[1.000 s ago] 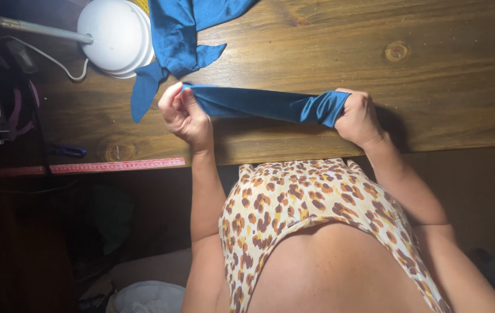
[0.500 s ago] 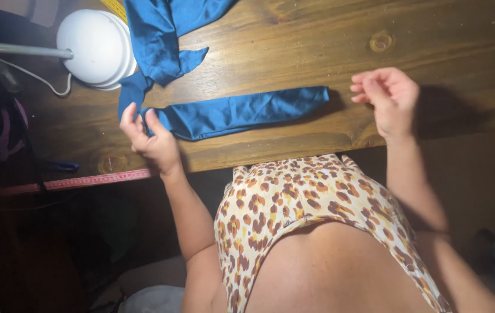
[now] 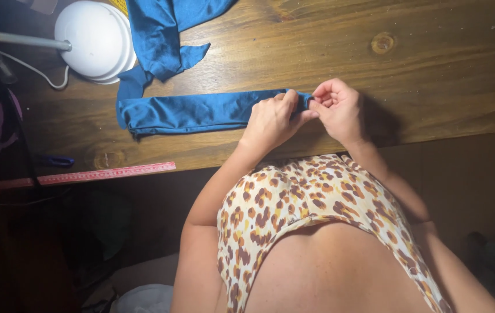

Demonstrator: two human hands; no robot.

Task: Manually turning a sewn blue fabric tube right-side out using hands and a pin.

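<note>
Rough brown wooden planks with dark knots make up the tabletop [image 3: 444, 69], which fills the upper half of the frame under warm lamp light. At upper left a loose pile of blue stretch fabric [image 3: 160, 35] spills down off the top edge, touching a round white lamp head [image 3: 94, 37] on a grey arm. Below it, across the middle of the frame, lies a long folded strip of the same blue fabric [image 3: 189, 113], flat and nearly level. Along the table's front edge at lower left runs a pink measuring tape [image 3: 108, 173].

Both hands meet at the strip's right end. The left hand [image 3: 273, 119] lies over the cloth, fingers curled down on it; the right hand [image 3: 340, 107] is closed in a fingertip pinch on the very corner.

Judged from this, the end is being aligned or turned. Doing it well would mean keeping the two layers' edges matched, holding the strip flat under the left palm, and pulling only gently, since such knit stretches and twists.

Hidden: the corner itself, behind the fingers, so no fold or pin can be told. The pile's extent is cut off. Dark clutter at far left, including a small blue item [image 3: 59, 161], cannot be made out.
</note>
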